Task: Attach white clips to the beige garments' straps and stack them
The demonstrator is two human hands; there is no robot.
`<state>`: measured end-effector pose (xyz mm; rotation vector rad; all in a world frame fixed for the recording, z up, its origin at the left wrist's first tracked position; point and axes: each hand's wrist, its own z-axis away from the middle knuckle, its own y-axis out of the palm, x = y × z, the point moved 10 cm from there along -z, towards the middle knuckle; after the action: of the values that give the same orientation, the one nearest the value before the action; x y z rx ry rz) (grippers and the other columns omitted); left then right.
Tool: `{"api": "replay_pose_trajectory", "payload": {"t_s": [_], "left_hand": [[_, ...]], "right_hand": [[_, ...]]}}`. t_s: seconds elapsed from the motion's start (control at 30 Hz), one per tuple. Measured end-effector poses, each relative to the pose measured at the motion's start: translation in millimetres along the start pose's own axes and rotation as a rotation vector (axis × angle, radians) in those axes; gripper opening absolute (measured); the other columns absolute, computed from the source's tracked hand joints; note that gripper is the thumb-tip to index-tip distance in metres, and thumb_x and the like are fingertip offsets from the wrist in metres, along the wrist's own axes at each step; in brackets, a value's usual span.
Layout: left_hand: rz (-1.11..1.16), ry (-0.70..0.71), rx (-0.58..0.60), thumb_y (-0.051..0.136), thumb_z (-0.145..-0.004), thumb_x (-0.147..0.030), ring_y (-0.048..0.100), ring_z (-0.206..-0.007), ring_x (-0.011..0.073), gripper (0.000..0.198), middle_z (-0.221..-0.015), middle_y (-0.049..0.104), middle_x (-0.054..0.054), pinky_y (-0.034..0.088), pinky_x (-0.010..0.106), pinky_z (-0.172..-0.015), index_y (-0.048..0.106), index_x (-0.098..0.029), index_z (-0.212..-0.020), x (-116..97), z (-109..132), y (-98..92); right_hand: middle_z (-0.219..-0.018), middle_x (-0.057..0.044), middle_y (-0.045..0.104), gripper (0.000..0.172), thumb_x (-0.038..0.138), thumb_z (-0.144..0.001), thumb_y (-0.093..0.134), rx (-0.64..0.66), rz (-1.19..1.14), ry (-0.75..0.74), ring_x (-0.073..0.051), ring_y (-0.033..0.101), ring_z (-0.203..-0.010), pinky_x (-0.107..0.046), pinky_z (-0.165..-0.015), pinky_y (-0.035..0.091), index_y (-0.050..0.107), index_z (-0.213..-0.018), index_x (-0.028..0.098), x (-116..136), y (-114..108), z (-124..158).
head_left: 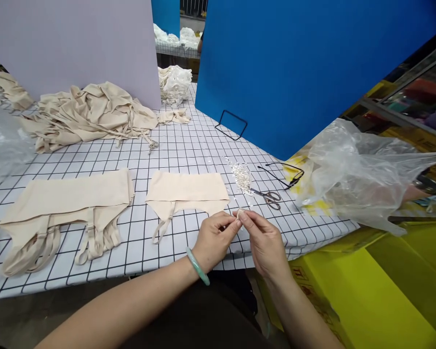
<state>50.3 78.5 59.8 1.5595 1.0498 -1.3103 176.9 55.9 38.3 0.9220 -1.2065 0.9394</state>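
My left hand (214, 240) and my right hand (263, 240) meet near the front edge of the checked table (189, 145). Both pinch a small pale loop of strap (240, 213) between thumb and fingers. A green bangle (198, 265) sits on my left wrist. Just beyond the hands lies a flat beige garment (187, 189) with one strap trailing toward me. A little heap of small white pieces (241, 175) lies to the right of it, with scissors (269, 196) beside it.
A stack of beige garments (65, 203) lies at the left. A loose pile of beige cloth (90, 114) sits at the back by a grey board, white cloth (174, 82) behind. A blue board (294, 63), clear plastic bag (363, 174) and yellow boxes (385, 291) stand right.
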Motion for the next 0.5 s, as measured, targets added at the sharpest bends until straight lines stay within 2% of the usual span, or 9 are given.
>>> {"api": "replay_pose_trajectory", "payload": {"t_s": [0.07, 0.17, 0.23, 0.3, 0.37, 0.5], "left_hand": [[-0.1, -0.006, 0.06, 0.061, -0.091, -0.03, 0.061, -0.076, 0.0155, 0.021, -0.078, 0.066, 0.004, 0.052, 0.028, -0.073, 0.074, -0.017, -0.081, 4, -5, -1.8], [-0.449, 0.075, 0.089, 0.064, -0.087, -0.021, 0.062, -0.092, 0.0201, 0.01, -0.094, 0.068, 0.007, 0.052, 0.035, -0.086, 0.072, -0.016, -0.09, 4, -27, -25.1], [-0.732, 0.127, 0.116, 0.066, -0.082, -0.014, 0.059, -0.1, 0.0237, 0.012, -0.102, 0.066, 0.009, 0.052, 0.04, -0.09, 0.07, -0.015, -0.094, 9, -48, -43.3], [-0.918, 0.136, 0.235, 0.07, -0.077, -0.01, 0.059, -0.099, 0.0252, 0.015, -0.103, 0.065, 0.01, 0.053, 0.041, -0.088, 0.067, -0.014, -0.091, 25, -64, -51.7], [-0.991, 0.154, 0.33, 0.069, -0.075, -0.008, 0.059, -0.095, 0.0245, 0.014, -0.099, 0.064, 0.009, 0.054, 0.04, -0.085, 0.065, -0.015, -0.087, 39, -73, -55.6], [-0.958, 0.25, 0.328, 0.055, -0.079, -0.001, 0.06, -0.095, 0.0212, 0.017, -0.095, 0.064, 0.008, 0.055, 0.036, -0.084, 0.063, -0.015, -0.081, 48, -76, -59.6]], "right_hand": [[-0.092, -0.007, 0.074, 0.028, 0.046, -0.075, 0.076, 0.01, 0.012, 0.038, -0.024, 0.067, -0.094, -0.042, -0.091, 0.052, 0.07, -0.084, 0.021, -4, 3, -8], [-0.082, -0.004, 0.072, 0.028, 0.046, -0.076, 0.074, 0.024, -0.031, 0.097, -0.02, 0.067, -0.084, -0.037, -0.085, 0.054, 0.066, -0.08, 0.02, -9, 9, -25], [-0.07, 0.0, 0.068, 0.027, 0.045, -0.075, 0.074, 0.084, -0.047, 0.191, -0.016, 0.065, -0.071, -0.032, -0.075, 0.056, 0.063, -0.078, 0.02, -18, 23, -35], [-0.061, 0.002, 0.063, 0.025, 0.042, -0.075, 0.073, 0.155, 0.007, 0.312, -0.013, 0.06, -0.057, -0.027, -0.06, 0.054, 0.062, -0.076, 0.02, -31, 41, -41], [-0.056, 0.004, 0.06, 0.021, 0.037, -0.076, 0.071, 0.186, 0.106, 0.415, -0.011, 0.056, -0.048, -0.023, -0.047, 0.05, 0.061, -0.074, 0.019, -44, 54, -44], [-0.051, 0.003, 0.059, 0.013, 0.027, -0.075, 0.067, 0.194, 0.199, 0.513, -0.01, 0.055, -0.041, -0.021, -0.039, 0.048, 0.06, -0.068, 0.019, -58, 71, -49]]}}
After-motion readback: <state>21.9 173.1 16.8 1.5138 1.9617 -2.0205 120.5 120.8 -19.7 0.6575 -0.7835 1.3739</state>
